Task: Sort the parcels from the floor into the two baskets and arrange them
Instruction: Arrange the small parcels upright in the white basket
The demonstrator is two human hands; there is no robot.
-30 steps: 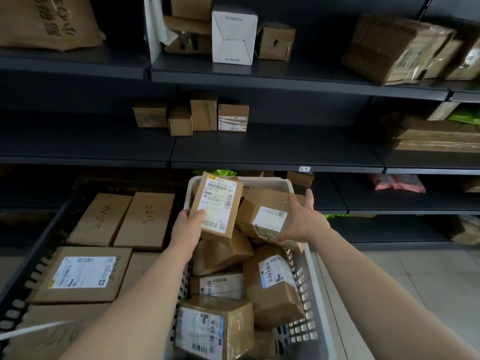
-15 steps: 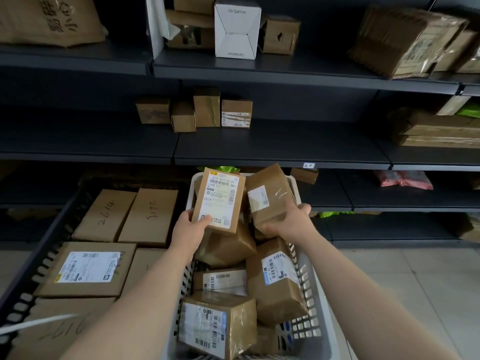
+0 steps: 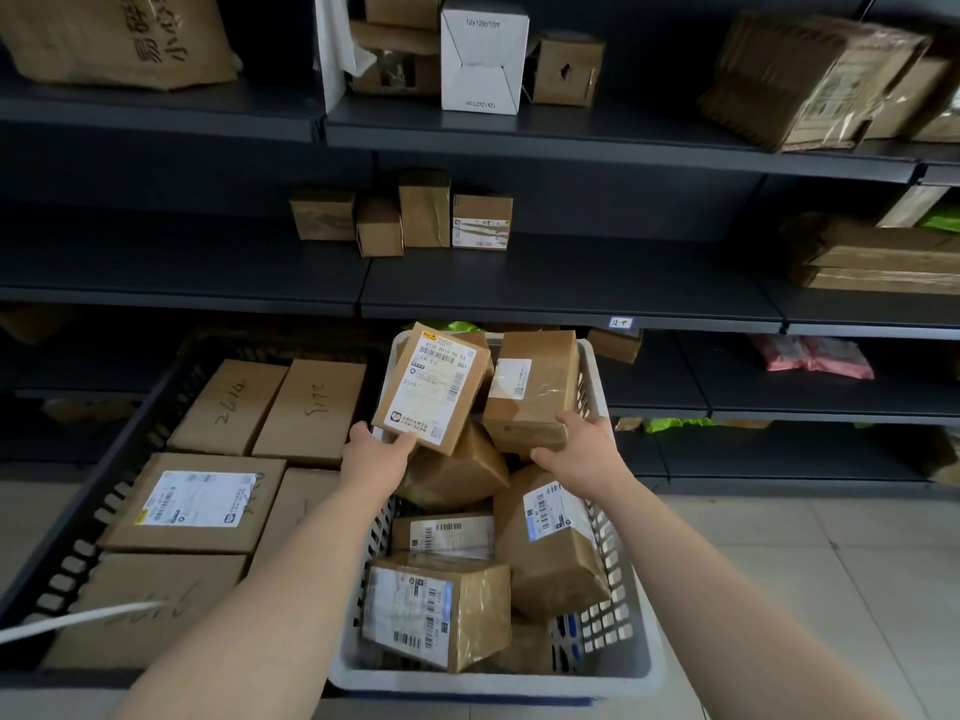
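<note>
Parcels fill both baskets in front of me. On my right sits a white slotted plastic basket [image 3: 639, 662], heaped with small brown cardboard boxes lying at all angles. A taped box with a barcode label [image 3: 431, 610] leans at the near end. A bigger tilted box with a blue-edged label [image 3: 550, 543] rests against the right wall, and a flat labelled packet [image 3: 447, 532] lies between them.

At the far end of that heap my left hand [image 3: 376, 454] grips the lower corner of an upright brown box with a large white shipping label [image 3: 434, 387], thumb on its front face and fingers behind. My right hand [image 3: 582, 449] curls its fingers around the bottom edge of a plain brown box with a small white label [image 3: 530, 392]. That box stands just beside the first one, and both are raised above the pile inside the basket's far rim.

Just beside the white basket, to my left, is a black slotted plastic crate [image 3: 78, 553]. It holds flat brown cartons laid level in rows: two cartons with handwritten numbers [image 3: 228, 407] at the back, a carton with a white label [image 3: 197, 504] in front of them, and more nearer me. Dark metal shelves [image 3: 519, 283] behind carry further boxes.
</note>
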